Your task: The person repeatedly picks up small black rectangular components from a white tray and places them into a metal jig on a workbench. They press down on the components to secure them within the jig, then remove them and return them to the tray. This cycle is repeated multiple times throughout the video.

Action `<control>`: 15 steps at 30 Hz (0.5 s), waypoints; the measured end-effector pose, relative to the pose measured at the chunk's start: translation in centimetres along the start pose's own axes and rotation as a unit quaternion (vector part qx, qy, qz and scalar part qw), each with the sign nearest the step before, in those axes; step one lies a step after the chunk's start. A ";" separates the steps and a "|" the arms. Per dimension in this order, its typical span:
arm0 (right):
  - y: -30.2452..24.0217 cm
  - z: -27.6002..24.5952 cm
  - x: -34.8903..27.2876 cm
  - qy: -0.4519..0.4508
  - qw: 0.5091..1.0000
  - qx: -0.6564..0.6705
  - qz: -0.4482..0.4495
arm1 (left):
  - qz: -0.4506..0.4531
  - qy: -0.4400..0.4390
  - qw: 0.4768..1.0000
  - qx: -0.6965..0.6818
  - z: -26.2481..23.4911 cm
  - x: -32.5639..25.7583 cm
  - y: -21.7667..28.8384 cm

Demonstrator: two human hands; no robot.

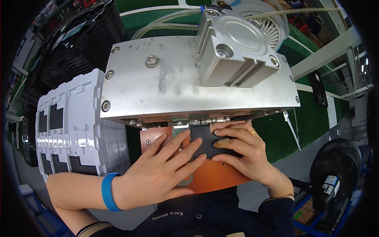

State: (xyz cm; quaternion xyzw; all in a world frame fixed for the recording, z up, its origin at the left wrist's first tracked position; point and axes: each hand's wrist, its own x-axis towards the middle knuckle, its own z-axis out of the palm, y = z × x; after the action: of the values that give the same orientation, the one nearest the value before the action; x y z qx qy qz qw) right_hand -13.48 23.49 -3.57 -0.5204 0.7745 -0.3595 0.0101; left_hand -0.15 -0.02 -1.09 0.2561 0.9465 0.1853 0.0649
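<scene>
A flat black rectangular part (203, 143) lies on an orange-brown base plate (221, 173) under a press machine's grey metal top plate (177, 85). My left hand (166, 166) lies flat with fingers spread, fingertips pressing on the black part's left edge; a blue band is on that wrist. My right hand (241, 148) holds the part's right side, thumb and fingers curled around it; a ring and a thin bracelet are on that hand. The part's far end is hidden under the machine.
An aluminium pneumatic cylinder (235, 49) stands on the top plate, with clear hoses behind. A tall stack of white trays (73, 126) with black parts stands at left, black trays (79, 43) behind it. A black fan (335, 168) is at lower right.
</scene>
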 end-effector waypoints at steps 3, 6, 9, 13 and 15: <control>0.0 0.0 0.2 -0.004 1.000 0.002 0.001 | -0.002 -0.001 1.000 -0.003 -0.1 0.0 0.1; -0.2 -0.1 0.2 -0.009 1.000 -0.003 0.005 | -0.001 0.000 1.000 0.001 -0.1 0.0 0.1; -0.3 -0.1 0.2 -0.009 1.000 -0.008 0.008 | 0.002 0.000 1.000 0.008 -0.2 0.1 0.1; -0.4 0.1 -0.1 -0.012 1.000 -0.014 0.017 | 0.011 0.013 1.000 0.013 -0.1 -0.1 0.0; -0.7 -0.1 0.0 -0.027 0.999 -0.018 0.018 | 0.015 0.022 1.000 0.014 0.0 -0.3 0.0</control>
State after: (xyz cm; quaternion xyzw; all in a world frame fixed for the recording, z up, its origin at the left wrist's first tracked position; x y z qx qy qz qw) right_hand -12.98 23.41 -3.15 -0.5159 0.7896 -0.3310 0.0287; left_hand 0.07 -0.19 -1.07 0.2671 0.9462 0.1790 0.0379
